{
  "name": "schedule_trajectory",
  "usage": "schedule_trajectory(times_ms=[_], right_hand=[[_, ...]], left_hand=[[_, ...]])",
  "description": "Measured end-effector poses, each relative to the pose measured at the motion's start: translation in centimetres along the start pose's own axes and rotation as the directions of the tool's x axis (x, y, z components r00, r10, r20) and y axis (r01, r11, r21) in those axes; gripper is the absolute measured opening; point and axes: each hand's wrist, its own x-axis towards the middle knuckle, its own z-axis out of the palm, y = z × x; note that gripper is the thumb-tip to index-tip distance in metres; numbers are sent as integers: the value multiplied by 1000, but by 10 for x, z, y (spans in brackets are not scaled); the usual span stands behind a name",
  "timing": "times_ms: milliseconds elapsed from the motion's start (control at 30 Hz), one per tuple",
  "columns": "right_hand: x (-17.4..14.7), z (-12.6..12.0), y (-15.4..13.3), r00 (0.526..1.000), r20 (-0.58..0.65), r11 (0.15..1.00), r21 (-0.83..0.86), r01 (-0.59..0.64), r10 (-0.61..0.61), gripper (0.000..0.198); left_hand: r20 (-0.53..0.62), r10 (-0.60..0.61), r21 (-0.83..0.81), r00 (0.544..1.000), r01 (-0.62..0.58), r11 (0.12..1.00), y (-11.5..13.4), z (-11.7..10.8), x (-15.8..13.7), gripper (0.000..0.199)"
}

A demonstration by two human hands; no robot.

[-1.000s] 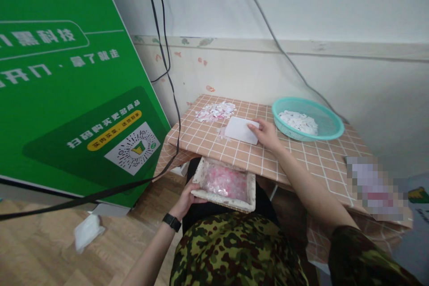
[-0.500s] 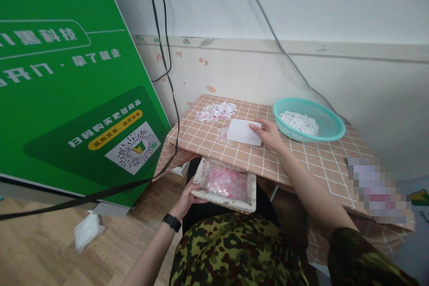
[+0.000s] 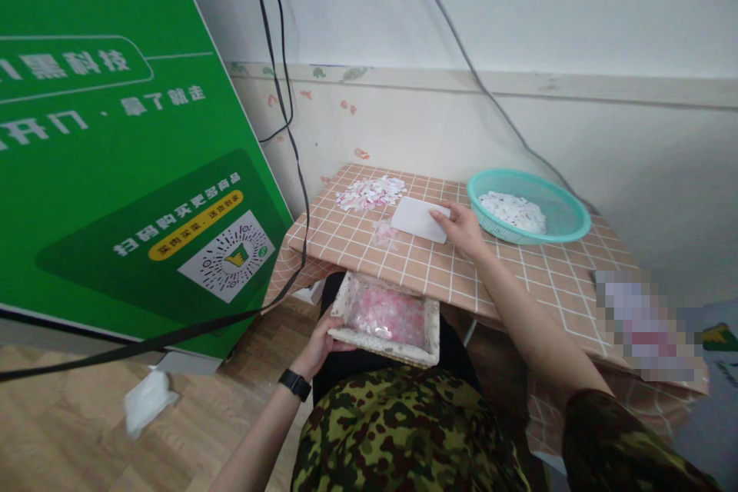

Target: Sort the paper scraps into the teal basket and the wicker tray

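My left hand (image 3: pixel 320 344) grips the left side of a pale rectangular basket (image 3: pixel 430 354) below the table's front edge. Small pink and clear pieces (image 3: pixel 386 314) lie inside it. Over the table, my right hand (image 3: pixel 460 227) pinches the right end of a white card (image 3: pixel 418 218). A thin scatter of small clear-pink pieces (image 3: pixel 383 234) shows at the card's left edge. Farther back sits a heap of small white and pink pieces (image 3: pixel 371 192).
A turquoise plastic basket (image 3: pixel 568 229) holding white pieces (image 3: pixel 512 212) stands right of my right hand on the checked tablecloth (image 3: pixel 496 277). A green printed panel (image 3: pixel 144 169) rises at the left, with a black cable (image 3: pixel 297 192) hanging before it. A white plastic bag (image 3: pixel 148 401) lies on the floor.
The white card in my right hand has shifted slightly away from me and changed its tilt, showing more of the clear-pink pieces beside it. My left hand and its basket stay nearly still.
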Motion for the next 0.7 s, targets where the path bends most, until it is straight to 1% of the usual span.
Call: schedule_trajectory(times_ms=[167,267,533,633,700], right_hand=[[1,-2,1,1000,6,1000,25,13,-13,38],[1,-3,2,1000,2,999,46,1,-1,39],[-2,-2,5,992,104,985,147,-88,73,40],[-3,-3,5,983,168,979,173,-107,78,40],[-3,-4,4,980,186,974,198,-109,72,39]], left_hand=[[11,4,3,1000,-4,1000,0,0,0,49],[9,10,6,1000,-11,1000,0,0,0,49],[14,9,7,1000,-9,1000,-1,0,0,48],[16,14,0,1000,-14,1000,-1,0,0,48],[16,17,-2,1000,-17,1000,-1,0,0,47]])
